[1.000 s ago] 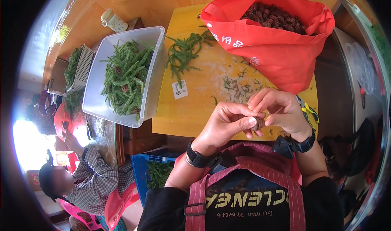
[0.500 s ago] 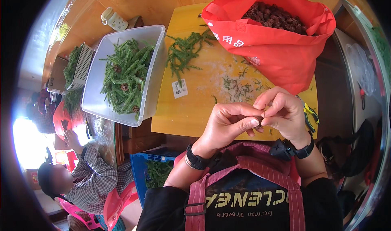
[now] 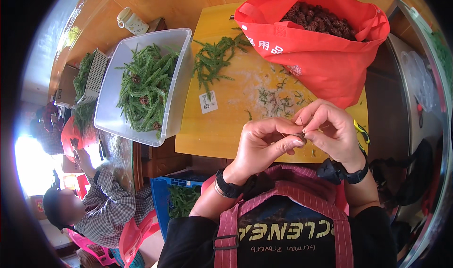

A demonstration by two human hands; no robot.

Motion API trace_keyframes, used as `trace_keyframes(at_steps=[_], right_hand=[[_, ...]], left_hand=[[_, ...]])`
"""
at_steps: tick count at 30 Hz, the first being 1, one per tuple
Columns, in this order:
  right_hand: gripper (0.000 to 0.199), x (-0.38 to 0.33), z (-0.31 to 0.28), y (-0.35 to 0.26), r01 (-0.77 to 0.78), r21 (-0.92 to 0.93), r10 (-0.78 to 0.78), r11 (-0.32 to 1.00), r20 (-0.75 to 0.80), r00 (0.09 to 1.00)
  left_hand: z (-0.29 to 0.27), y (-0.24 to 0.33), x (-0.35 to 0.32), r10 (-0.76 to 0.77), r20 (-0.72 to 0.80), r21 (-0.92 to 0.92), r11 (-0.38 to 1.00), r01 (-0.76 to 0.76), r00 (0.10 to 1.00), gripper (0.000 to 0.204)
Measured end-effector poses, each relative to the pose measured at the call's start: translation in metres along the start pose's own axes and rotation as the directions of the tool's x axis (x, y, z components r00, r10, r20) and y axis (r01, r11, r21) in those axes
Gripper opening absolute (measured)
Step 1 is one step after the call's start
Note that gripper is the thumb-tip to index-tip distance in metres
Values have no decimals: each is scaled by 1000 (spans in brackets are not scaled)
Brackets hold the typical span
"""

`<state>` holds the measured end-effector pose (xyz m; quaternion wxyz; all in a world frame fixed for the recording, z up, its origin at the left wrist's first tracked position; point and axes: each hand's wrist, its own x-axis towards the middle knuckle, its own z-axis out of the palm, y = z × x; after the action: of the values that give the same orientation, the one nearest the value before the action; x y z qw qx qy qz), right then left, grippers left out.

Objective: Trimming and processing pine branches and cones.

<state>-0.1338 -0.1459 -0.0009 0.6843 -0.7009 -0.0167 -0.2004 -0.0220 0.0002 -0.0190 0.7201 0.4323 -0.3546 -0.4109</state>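
Observation:
Both hands meet above the near edge of the yellow table (image 3: 212, 140). My left hand (image 3: 264, 143) is closed, thumb and fingertips pinching a small brown pine cone (image 3: 301, 136), mostly covered by the fingers. Closed beside it, my right hand (image 3: 332, 133) pinches a thin wire (image 3: 303, 121) that sticks out at the cone. Wire ends show on more than one side. Beyond the hands lie green needle scraps (image 3: 278, 102) and a sprig of artificial pine (image 3: 214, 62). Yellow-handled pliers (image 3: 362, 132) lie partly hidden behind my right hand.
A red bag (image 3: 325, 60) full of pine cones (image 3: 321, 20) stands at the far right. To the left, a clear bin (image 3: 177, 93) holds green branches with cones. A white label (image 3: 208, 102) lies on the table. Another person (image 3: 111, 206) sits at the left.
The wire at the cone has shifted, with its ends now spread and crossing. My right-hand fingers have moved slightly; the left hand stays nearly in place.

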Motion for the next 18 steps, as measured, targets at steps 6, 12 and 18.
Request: trace_keyframes(at_steps=[6, 12, 18], right_hand=[[10, 0, 7, 2, 94, -111, -103, 989, -79, 991], [11, 3, 2, 1, 243, -295, -260, 924, -18, 966], [14, 3, 3, 0, 344, -580, -389, 739, 50, 920]], left_hand=[[5, 6, 4, 216, -6, 381, 903, -197, 976, 11], [5, -1, 1, 96, -87, 46, 995, -92, 992, 9], [3, -10, 4, 52, -91, -50, 997, -56, 994, 11]])
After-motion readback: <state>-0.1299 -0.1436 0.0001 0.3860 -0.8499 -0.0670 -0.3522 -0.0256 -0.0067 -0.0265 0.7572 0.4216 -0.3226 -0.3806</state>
